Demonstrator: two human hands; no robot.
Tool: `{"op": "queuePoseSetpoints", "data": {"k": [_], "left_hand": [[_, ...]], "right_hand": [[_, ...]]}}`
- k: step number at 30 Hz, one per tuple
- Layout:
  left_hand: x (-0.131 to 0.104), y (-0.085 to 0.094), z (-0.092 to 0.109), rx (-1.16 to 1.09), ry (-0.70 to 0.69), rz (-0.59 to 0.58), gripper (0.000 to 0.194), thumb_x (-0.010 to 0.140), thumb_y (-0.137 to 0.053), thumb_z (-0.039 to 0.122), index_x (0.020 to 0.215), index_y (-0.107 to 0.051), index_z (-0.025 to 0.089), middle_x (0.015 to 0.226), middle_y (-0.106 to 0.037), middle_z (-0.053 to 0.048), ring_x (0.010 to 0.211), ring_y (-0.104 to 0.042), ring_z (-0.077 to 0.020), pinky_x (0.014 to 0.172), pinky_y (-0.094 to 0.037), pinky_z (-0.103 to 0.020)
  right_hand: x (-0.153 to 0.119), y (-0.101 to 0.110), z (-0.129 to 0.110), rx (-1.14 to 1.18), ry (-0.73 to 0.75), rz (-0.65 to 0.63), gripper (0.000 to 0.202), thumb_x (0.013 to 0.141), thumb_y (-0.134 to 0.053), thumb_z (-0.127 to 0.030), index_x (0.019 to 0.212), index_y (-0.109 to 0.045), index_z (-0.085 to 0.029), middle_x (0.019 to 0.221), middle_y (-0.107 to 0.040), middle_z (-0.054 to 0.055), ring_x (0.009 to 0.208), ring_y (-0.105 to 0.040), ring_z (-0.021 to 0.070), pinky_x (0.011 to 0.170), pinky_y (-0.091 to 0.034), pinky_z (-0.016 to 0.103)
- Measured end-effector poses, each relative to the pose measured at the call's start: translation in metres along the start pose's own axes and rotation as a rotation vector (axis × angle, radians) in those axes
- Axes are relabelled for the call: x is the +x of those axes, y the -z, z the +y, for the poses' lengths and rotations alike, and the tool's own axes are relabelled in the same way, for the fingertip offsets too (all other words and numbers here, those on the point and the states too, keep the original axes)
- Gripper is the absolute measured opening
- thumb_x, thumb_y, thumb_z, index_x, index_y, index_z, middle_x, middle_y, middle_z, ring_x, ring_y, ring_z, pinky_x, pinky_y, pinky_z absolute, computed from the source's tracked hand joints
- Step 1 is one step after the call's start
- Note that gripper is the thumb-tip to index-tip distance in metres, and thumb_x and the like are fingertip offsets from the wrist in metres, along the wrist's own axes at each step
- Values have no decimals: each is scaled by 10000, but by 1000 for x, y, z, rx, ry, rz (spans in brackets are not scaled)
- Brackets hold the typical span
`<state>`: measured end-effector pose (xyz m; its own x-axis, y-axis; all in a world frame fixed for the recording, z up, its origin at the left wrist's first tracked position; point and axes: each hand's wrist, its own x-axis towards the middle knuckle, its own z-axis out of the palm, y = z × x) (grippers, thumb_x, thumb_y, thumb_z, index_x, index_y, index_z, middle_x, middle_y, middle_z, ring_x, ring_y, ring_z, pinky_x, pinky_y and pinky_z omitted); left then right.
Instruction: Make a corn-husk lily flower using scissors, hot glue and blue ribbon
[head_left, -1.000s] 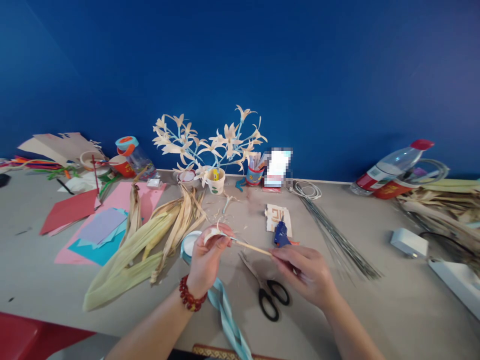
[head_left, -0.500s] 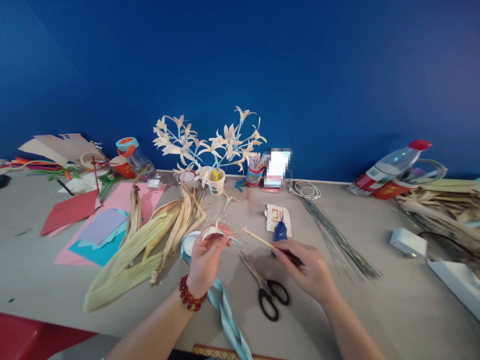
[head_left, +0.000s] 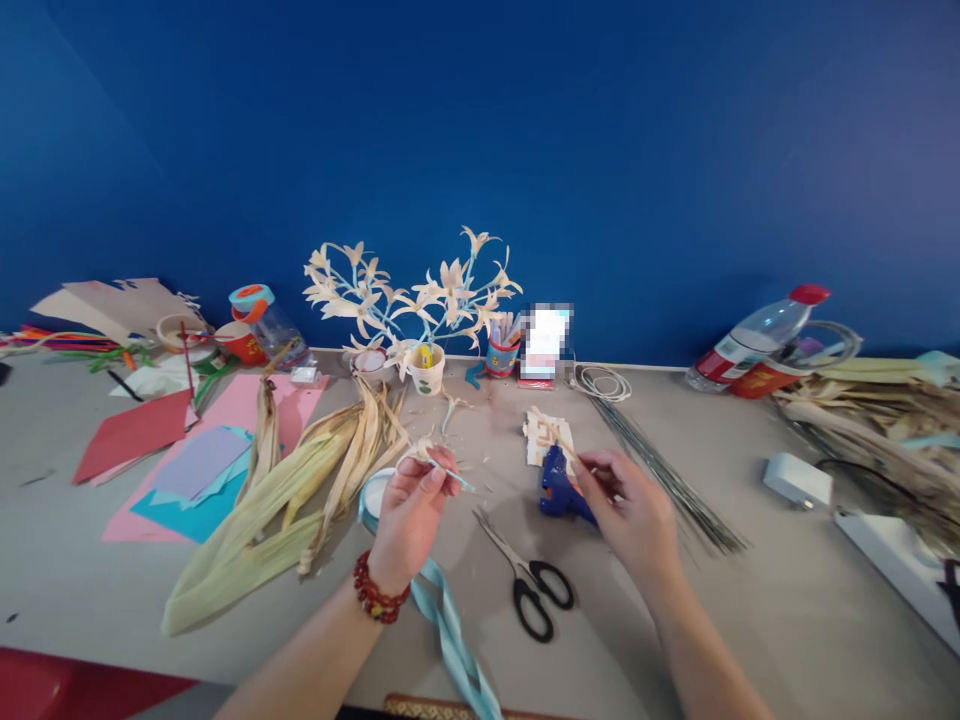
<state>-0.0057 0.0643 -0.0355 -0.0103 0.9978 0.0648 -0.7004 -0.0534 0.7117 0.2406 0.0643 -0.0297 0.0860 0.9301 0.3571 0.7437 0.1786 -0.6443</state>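
Pinched in my left hand (head_left: 411, 515) is a small pale husk flower (head_left: 422, 452) with a light-blue wrapped stem (head_left: 459, 480). My right hand (head_left: 628, 505) grips a thin wooden stick (head_left: 565, 442), its far end over a piece of cardboard (head_left: 535, 450) and close to the nozzle of a blue glue gun (head_left: 555, 487). Whether stick and nozzle touch, I cannot tell. Black-handled scissors (head_left: 534, 580) lie between my forearms. Behind and below my left hand, a light-blue ribbon (head_left: 454, 625) trails from its roll (head_left: 370, 500).
Finished husk flowers (head_left: 450, 285) stand in a white cup (head_left: 429, 378) at the back. Dried corn husks (head_left: 247, 550) and coloured paper (head_left: 202, 465) cover the left side. Wires (head_left: 675, 480), a white adapter (head_left: 799, 482) and a leaning bottle (head_left: 765, 340) are on the right.
My right hand has moved the stick right, away from the flower, to the glue gun's nozzle and cardboard. My left hand keeps the flower in about the same place.
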Motion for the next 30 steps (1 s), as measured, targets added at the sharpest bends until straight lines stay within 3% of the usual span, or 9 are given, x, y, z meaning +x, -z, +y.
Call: {"op": "queuePoseSetpoints", "data": {"k": [8, 12, 19, 23, 26, 30], "left_hand": [[0, -2, 4, -12, 14, -20, 85, 745, -730, 203, 756, -651, 172, 850, -583, -16, 727, -527, -96, 643, -434, -217], [-3, -4, 4, -22, 23, -12, 82, 729, -737, 164, 737, -656, 172, 876, -598, -18, 794, -554, -103, 661, -446, -208], [-11, -6, -3, 72, 45, -3, 100, 694, -769, 200, 700, -674, 170, 866, -637, -19, 808, -574, -110, 708, -459, -210], [-15, -8, -3, 161, 24, -46, 101, 713, -759, 239, 752, -692, 173, 828, -636, -24, 823, -574, -127, 759, -464, -233], [-16, -9, -2, 187, 11, -78, 108, 723, -751, 252, 750, -690, 168, 815, -624, -29, 823, -569, -138, 759, -468, -245], [-17, -9, 0, 154, 50, -164, 125, 749, -725, 285, 765, -681, 168, 835, -603, -33, 712, -547, -133, 615, -467, -251]], "right_hand": [[-7, 5, -25, -308, 253, -428, 215, 914, -449, -239, 821, -640, -205, 815, -667, 63, 799, -624, 222, 653, -450, 298], [-7, 5, -34, -340, 275, -485, 225, 906, -444, -192, 848, -661, -190, 854, -669, 89, 871, -614, 250, 718, -456, 334], [-16, -4, -82, 280, 201, -464, 210, 866, -602, -300, 1052, -618, -203, 927, -674, 48, 779, -613, 167, 694, -469, 260], [-18, -16, -97, 418, 123, -423, 129, 858, -599, -300, 813, -629, -183, 725, -637, 11, 657, -570, 145, 568, -400, 233], [-17, -24, -95, 627, 10, -446, 235, 838, -625, -370, 706, -598, -178, 633, -595, -7, 578, -515, 122, 522, -358, 223], [-18, -30, -89, 930, -196, -552, 438, 854, -540, -561, 679, -606, -165, 615, -619, 18, 505, -482, 110, 503, -385, 234]]}}
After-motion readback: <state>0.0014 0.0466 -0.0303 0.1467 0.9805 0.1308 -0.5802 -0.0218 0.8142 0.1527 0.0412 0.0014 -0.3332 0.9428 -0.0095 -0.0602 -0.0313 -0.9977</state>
